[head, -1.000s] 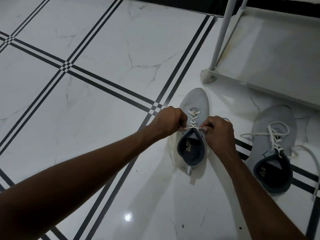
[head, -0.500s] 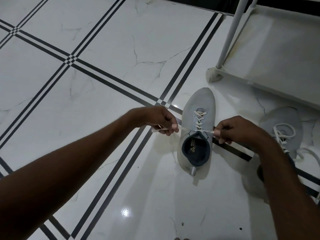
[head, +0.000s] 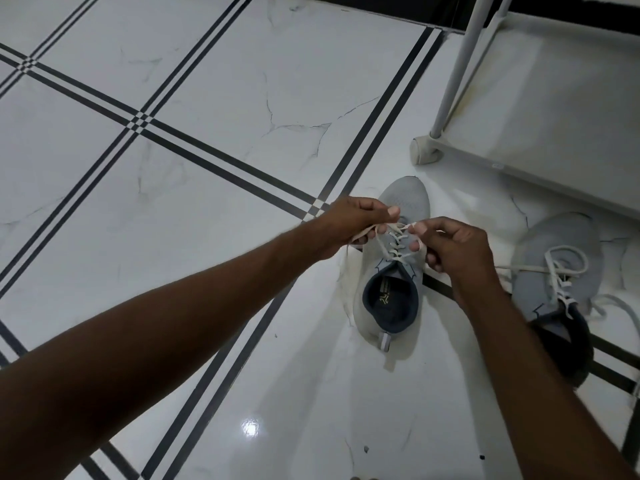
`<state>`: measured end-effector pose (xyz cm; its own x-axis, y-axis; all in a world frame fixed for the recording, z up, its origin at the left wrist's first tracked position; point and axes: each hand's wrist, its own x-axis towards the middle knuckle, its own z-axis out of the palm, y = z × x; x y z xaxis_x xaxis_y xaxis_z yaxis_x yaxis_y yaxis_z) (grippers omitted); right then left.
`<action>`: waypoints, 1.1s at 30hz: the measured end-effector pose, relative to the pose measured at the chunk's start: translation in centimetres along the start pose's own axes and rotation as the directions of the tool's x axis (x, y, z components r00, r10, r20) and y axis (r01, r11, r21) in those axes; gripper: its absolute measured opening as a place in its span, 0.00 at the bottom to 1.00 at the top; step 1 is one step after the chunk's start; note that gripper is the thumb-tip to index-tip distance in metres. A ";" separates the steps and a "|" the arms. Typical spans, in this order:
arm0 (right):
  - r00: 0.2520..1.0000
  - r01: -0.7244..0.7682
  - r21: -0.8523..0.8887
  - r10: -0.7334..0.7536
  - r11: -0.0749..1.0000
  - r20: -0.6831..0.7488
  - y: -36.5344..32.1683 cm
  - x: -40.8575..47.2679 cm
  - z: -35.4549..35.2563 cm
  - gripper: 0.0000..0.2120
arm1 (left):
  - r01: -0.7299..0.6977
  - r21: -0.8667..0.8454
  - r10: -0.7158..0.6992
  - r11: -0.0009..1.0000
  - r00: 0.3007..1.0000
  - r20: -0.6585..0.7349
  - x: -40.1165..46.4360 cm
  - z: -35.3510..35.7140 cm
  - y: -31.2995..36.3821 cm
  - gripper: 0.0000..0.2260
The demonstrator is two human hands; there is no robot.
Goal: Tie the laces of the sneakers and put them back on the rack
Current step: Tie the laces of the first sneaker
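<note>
A grey sneaker with a dark collar stands on the floor, toe pointing away from me. Its white laces cross over the tongue. My left hand pinches one lace end above the sneaker's left side. My right hand pinches the other lace end above its right side. The two hands almost touch over the lacing. A second grey sneaker lies to the right with its white laces loose and spread on the floor. The white rack stands at the upper right.
The floor is glossy white marble tile with black stripe borders. The rack's upright pole and its round foot stand just beyond the first sneaker's toe. A dark skirting runs along the top edge.
My hands had pulled the lace ends wide apart to either side; now they have come back together over the sneaker's lacing, each still holding a lace end.
</note>
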<state>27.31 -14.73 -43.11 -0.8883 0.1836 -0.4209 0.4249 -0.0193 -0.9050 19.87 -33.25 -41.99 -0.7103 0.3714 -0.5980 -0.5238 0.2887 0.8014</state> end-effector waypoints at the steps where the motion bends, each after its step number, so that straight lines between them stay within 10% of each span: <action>1: 0.999 0.003 -0.031 -0.004 1.000 -0.044 0.1 0.0 0.4 0.06 | 0.004 0.023 -0.003 1.000 0.999 -0.033 0.3 0.2 -0.3 0.08; 12: 0.963 0.254 -0.451 -0.184 0.856 0.195 -1.6 0.1 1.2 0.15 | 0.079 -0.080 -0.069 0.994 0.990 0.120 1.3 0.3 -1.2 0.06; 28: 0.978 -0.121 0.010 0.118 0.993 0.175 0.3 0.8 0.8 0.07 | 0.131 -0.194 -0.099 0.972 0.981 0.166 0.7 1.1 -1.2 0.07; 33: 0.980 -0.184 0.017 0.182 0.983 0.084 1.3 1.4 0.7 0.05 | -0.103 0.261 0.063 0.960 0.986 0.155 0.3 0.6 -0.3 0.09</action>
<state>26.48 -15.19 -44.94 -0.8078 0.0941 -0.5819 0.5777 -0.0692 -0.8133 20.05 -32.67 -42.42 -0.6607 0.5210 -0.5404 -0.3069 0.4695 0.8279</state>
